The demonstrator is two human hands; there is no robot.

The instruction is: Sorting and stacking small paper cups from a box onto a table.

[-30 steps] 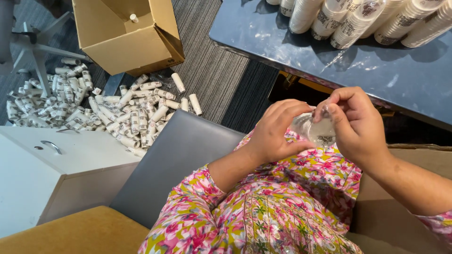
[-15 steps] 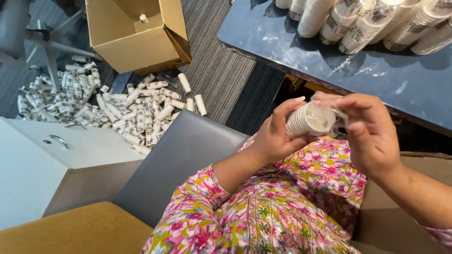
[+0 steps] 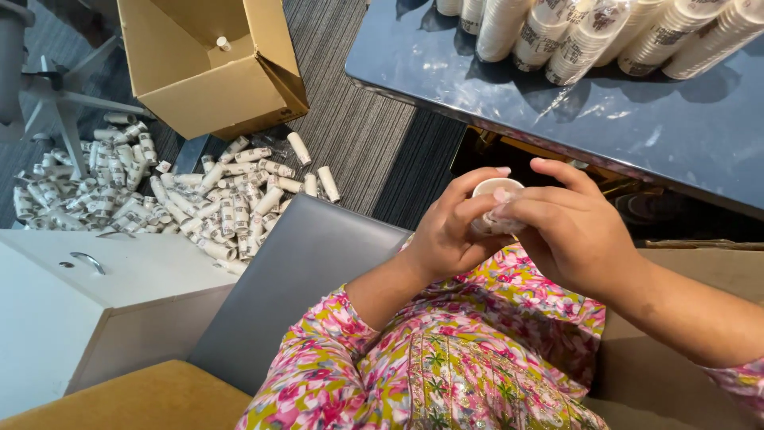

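Left hand (image 3: 446, 235) and right hand (image 3: 569, 231) both clamped on a small white cup (image 3: 492, 191), stacked cups (image 3: 573, 32) lying on dark table (image 3: 637, 127), open brown box (image 3: 211, 68) beside white tubes (image 3: 159, 199) on grey carpet (image 3: 350, 119)

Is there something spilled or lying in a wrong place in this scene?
Yes. Many small white rolls lie scattered in a loose heap on the carpet beside the tipped open cardboard box, while the cup stacks lie in a neat row on the dark table.
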